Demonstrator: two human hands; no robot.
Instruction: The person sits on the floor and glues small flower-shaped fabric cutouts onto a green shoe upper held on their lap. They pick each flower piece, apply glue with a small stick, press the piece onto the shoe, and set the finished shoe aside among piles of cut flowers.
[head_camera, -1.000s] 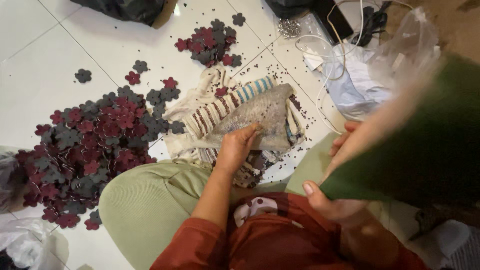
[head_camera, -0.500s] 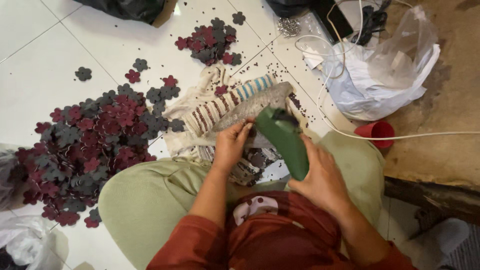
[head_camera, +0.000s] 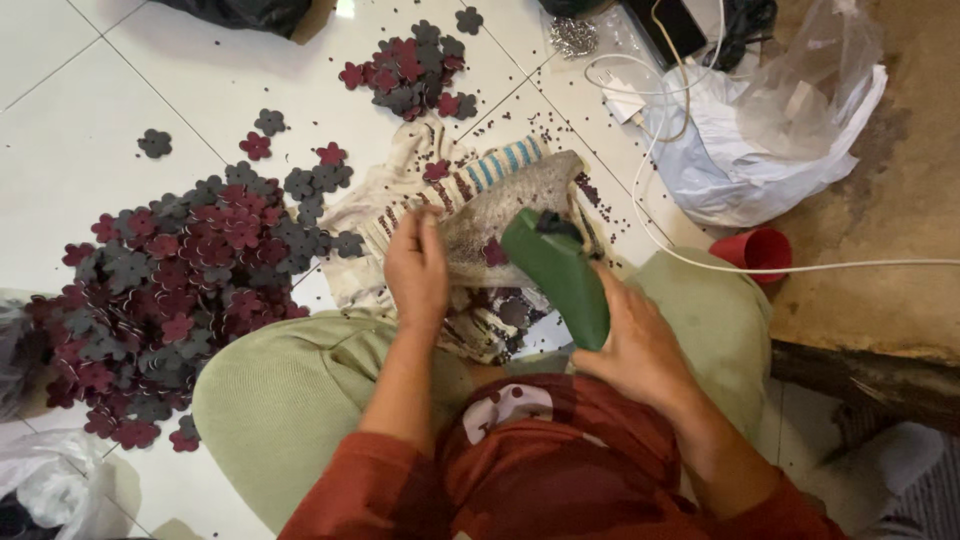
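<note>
My right hand (head_camera: 635, 345) grips a dark green tool (head_camera: 558, 275) with a black tip, pointed down at a grey worn pad (head_camera: 505, 215) lying on striped cloth (head_camera: 400, 210) in front of my knees. A small maroon piece (head_camera: 494, 253) lies on the pad just left of the tool's tip. My left hand (head_camera: 418, 268) presses fingers-down on the pad's left edge, beside that piece. To the left, a large heap of maroon and grey flower-shaped cutouts (head_camera: 170, 290) covers the white tile floor.
A second, smaller pile of flower cutouts (head_camera: 410, 70) lies further away. A white plastic bag (head_camera: 760, 130), a white cable (head_camera: 800, 265) and a red cup (head_camera: 755, 250) sit to the right. Tiny dark punched bits scatter near the cloth. Brown rough floor (head_camera: 900, 200) lies at right.
My right hand brought the green tool in from the right, close to the camera, down over the pad. My left hand stayed on the pad.
</note>
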